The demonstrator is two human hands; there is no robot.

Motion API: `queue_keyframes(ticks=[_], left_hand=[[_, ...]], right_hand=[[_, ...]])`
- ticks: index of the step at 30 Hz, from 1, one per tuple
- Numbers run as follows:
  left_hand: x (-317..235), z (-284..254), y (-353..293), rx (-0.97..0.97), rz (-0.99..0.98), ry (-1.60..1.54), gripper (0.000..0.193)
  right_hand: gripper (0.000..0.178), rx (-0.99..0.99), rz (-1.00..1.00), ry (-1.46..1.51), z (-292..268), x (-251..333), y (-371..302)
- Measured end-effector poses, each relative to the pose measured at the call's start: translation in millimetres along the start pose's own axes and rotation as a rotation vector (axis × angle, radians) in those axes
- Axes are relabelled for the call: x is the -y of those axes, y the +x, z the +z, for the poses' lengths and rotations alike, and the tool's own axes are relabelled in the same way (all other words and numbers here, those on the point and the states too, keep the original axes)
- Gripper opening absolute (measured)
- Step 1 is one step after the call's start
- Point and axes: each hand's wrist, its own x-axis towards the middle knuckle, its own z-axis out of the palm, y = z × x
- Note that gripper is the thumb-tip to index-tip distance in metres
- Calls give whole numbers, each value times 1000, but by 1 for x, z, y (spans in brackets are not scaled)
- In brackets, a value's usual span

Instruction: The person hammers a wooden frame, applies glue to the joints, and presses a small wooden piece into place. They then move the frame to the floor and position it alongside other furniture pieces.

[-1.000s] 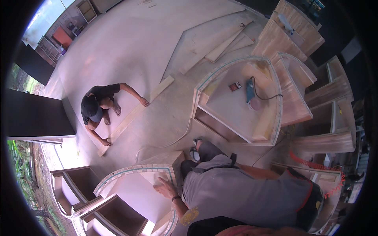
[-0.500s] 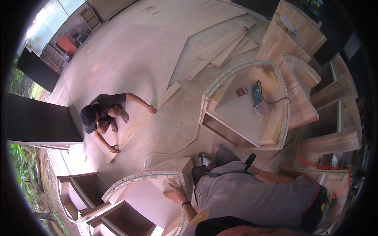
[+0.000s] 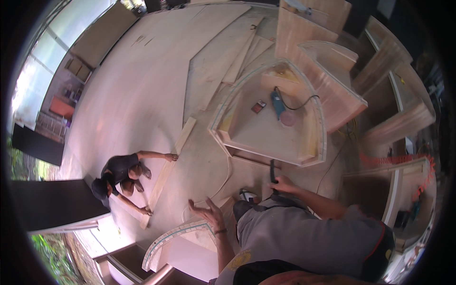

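Note:
My left hand is raised with its fingers spread and nothing in it. It hovers over the corner of a curved wooden cabinet frame with a pale segmented rim and a blue-green line along it. Low in front of my body, my right hand is closed round a narrow black object standing upright; its exact kind cannot be made out. Ahead lies another curved-sided wooden frame, holding a blue corded sander with a round pad and a small red-and-dark packet.
A co-worker crouches at the left, both hands on a long wooden strip on the floor sheets. Loose boards lie farther off. Curved wooden cabinets stand along the right, near an orange coiled hose.
My left hand has lifted off the curved cabinet's corner and spread its fingers. My right hand and the black object have come into clearer view in front of me. The view has shifted.

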Motion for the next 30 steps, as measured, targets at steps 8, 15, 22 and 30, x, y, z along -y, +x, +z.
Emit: queue_keyframes(ticks=[8,15,22,30], left_hand=[[-169,104,-27,619,192,-426,51],[-257,140,-143,1054,364,-400,38],[-302,171,-240,1747,552,-183,36],[-349,253,-296,2037,1143,119,47]], right_hand=[[39,-188,116,-153,-7,-225,-7],[39,-225,667,-17,-80,-273,-97],[37,-375,744,291,-96,-324,-150],[38,-512,813,539,-104,-354,-194]])
